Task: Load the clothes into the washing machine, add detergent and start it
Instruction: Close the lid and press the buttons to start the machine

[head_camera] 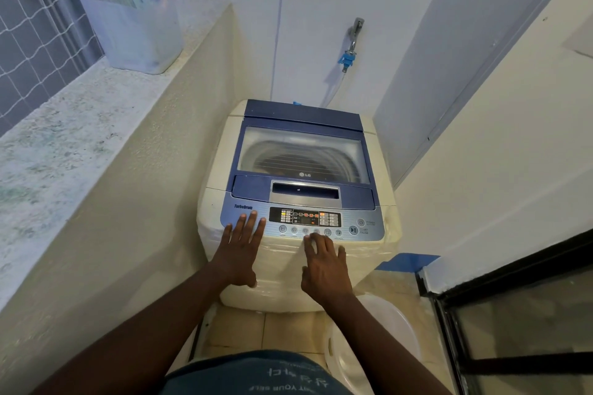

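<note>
At the near edge, your left hand (240,250) lies flat, fingers spread, on the control panel (346,224); right hand (324,266), fingers loosely bent, holds nothing, one fingertip at the button row. Washing machine (288,282) stands against the far wall, lid (301,154) closed

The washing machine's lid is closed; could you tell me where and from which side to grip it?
Probably the silver recessed handle at the front edge of the lid, fingers hooked in from the front: the recess faces the person, and the hinge seems to be at the back.
</note>
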